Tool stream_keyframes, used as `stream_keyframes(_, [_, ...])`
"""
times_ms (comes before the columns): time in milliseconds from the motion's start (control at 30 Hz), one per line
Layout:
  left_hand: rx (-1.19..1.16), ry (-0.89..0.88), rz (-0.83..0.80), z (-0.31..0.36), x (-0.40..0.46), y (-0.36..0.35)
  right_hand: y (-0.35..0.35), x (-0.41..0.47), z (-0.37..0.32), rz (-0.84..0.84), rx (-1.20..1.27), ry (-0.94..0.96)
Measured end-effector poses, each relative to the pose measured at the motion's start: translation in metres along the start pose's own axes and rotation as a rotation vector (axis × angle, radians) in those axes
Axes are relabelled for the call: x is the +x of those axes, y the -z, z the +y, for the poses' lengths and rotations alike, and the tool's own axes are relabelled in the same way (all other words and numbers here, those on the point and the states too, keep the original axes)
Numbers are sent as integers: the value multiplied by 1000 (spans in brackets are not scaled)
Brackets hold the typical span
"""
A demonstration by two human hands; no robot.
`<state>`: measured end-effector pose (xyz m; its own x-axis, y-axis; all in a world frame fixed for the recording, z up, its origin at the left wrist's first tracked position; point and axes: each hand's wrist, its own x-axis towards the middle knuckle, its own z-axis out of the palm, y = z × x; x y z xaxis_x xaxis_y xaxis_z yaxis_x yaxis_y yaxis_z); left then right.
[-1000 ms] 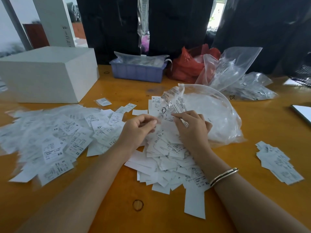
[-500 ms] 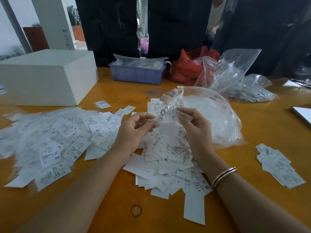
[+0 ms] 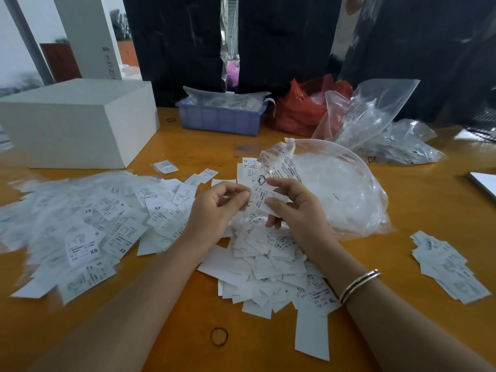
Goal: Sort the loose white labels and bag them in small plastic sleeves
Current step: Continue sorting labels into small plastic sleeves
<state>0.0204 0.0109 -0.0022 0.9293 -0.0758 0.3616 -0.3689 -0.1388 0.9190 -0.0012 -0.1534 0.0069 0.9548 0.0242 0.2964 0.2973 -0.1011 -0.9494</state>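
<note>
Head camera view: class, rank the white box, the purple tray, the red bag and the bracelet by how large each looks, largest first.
1. white box
2. purple tray and red bag: similar, and the bag is partly hidden, so unranked
3. bracelet, though nearest the camera

Two hands (image 3: 218,208) (image 3: 298,210), one white box (image 3: 80,124) (labels uncountable).

— What sort of place is this?
— A garment packing workroom. The orange wooden counter (image 3: 402,264) is strewn with printed size labels (image 3: 88,237) marked XS, S, XL.
— Anything else?
— Far across it stand a blue tray (image 3: 220,122) of bagged stock, clear plastic bags (image 3: 370,114), a red bag (image 3: 300,111), and at far left a white box (image 3: 80,122).
</note>
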Motion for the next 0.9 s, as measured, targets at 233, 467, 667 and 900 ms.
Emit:
stream_keyframes(233, [-29,22,57,-1,2,0,1,2,-1,28,6,-31])
stream_keyframes(467, [7,18,-72,-1,-1,-3,1,2,1,-13,-51,-30])
stream_keyframes(667, [5,69,-65,0,0,-2,-1,4,5,-11,-37,-2])
stream_keyframes(900, [47,46,-101,-1,0,1,2,5,9,-7,-162,25])
